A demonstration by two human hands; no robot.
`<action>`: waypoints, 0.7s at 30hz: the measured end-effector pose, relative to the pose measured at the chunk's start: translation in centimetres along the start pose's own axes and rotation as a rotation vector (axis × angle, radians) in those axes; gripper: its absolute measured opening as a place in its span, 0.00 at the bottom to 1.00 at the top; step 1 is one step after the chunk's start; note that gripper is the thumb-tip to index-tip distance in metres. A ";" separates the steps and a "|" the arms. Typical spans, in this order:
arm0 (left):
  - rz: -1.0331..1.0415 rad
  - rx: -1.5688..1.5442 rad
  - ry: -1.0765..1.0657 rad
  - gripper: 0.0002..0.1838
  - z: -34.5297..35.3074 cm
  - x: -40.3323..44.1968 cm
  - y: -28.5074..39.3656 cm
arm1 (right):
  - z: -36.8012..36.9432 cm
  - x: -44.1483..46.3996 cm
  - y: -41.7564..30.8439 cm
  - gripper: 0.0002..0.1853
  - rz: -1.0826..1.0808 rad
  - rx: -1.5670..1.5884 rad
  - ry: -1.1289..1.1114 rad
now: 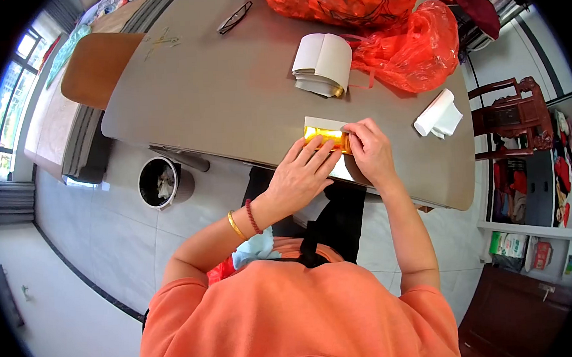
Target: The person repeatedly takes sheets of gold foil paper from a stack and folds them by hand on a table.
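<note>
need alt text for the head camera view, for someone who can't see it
A person's left hand and right hand touch shiny gold paper near the edge of a table; beyond lie white paper and red plastic bags.

Grey-brown table (216,85) stood on pale tiled floor (121,235), tan chair (99,68) left, carved dark chair (519,120) right, daylight entering through window (12,105) far left.

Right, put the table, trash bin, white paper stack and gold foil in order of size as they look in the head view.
1. Table
2. White paper stack and trash bin: too alike to rank
3. Gold foil, partly covered by the left hand
</note>
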State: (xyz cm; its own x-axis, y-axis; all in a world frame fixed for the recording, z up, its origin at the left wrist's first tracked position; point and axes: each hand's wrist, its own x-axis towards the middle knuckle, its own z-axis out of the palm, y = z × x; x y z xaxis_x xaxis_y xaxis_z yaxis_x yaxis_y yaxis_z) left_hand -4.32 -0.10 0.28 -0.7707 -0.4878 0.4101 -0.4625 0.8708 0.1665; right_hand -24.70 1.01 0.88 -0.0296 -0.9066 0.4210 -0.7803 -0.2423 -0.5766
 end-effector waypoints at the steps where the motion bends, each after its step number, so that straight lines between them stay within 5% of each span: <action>1: 0.002 0.002 0.004 0.35 0.0 0.1 0.0 | 0.0 0.0 -0.1 0.06 -0.004 -0.008 0.002; 14: 0.000 0.012 0.023 0.35 0.4 0.1 0.0 | -0.3 -0.4 -0.4 0.08 -0.064 -0.004 0.059; 21: -0.003 0.010 0.029 0.35 0.6 -0.3 -0.1 | -1.2 -4.8 -2.2 0.19 -0.344 -0.295 0.003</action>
State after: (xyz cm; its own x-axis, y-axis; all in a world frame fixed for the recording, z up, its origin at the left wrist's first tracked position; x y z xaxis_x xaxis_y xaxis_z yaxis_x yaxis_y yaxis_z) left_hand -4.29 -0.10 -0.37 -0.7567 -0.4879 0.4352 -0.4692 0.8688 0.1582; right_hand -23.57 6.30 0.98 0.2609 -0.7892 0.5559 -0.8897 -0.4201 -0.1789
